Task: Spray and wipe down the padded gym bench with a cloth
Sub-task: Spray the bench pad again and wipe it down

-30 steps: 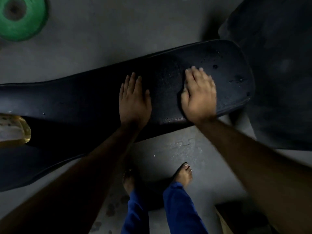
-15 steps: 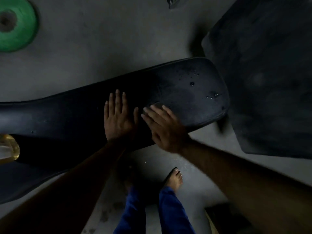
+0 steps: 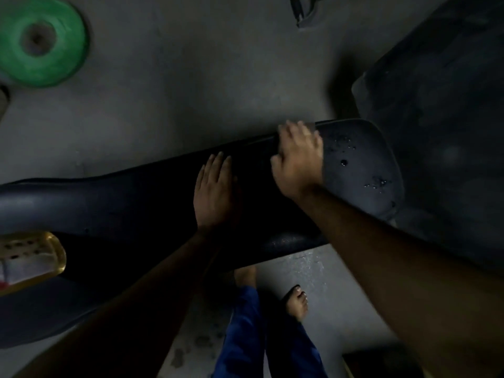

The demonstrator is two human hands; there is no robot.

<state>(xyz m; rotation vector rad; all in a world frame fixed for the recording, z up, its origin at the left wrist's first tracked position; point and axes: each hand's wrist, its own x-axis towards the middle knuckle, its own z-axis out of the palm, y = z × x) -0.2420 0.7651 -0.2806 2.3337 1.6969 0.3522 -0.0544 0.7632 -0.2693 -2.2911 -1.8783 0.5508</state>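
Note:
The black padded bench runs across the view from left to right, and water droplets lie on its right end. My left hand lies flat and open on the middle of the pad. My right hand is blurred and reaches over the pad's far edge, just left of the droplets. A small grey edge shows at its fingertips. I cannot tell whether a dark cloth lies under the palm. A yellowish clear bottle rests at the bench's left.
A green weight plate lies on the grey floor at the far left. A large dark padded surface fills the right side. My bare feet and blue trousers stand close under the bench's near edge. A metal part is at the top.
My right hand swept from the pad's right end back to the near edge, then out to the far edge. My left hand stayed flat on the pad. The view shifted.

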